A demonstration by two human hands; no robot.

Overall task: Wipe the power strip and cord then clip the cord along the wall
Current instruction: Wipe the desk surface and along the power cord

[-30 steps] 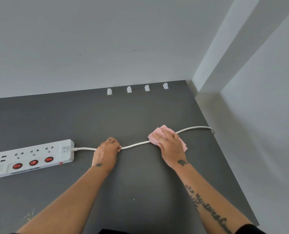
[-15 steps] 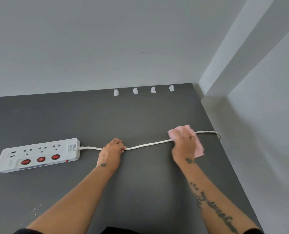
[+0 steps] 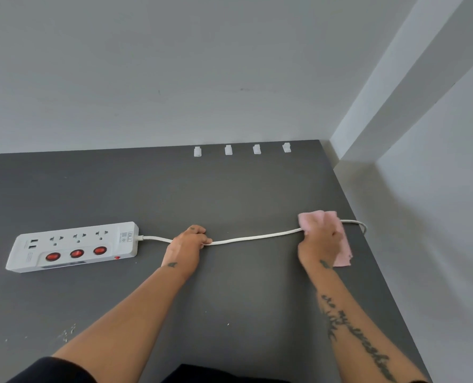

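- Table nearest me: dark, with pale specks by my left forearm that I cannot identify.
- My left hand is curled round the cord, pinning it just right of the power strip. It has held that spot over the last second.
- My right hand grips the pink cloth folded over the cord. It has slid right, from about mid-cord to near the table's right edge, so I judge the visible run is almost wiped.
- Past the cloth, the cord bends over the table edge and drops out of view. Its far end is hidden, so I cannot tell how much is left to wipe, and the stretch under my fingers is covered too.
- The power strip lies flat at the left with its red switches up. Whether it is clean I cannot tell.
- Four white clips sit in a row at the far edge by the wall, well apart from the cord and all empty. Clipping has not yet begun.
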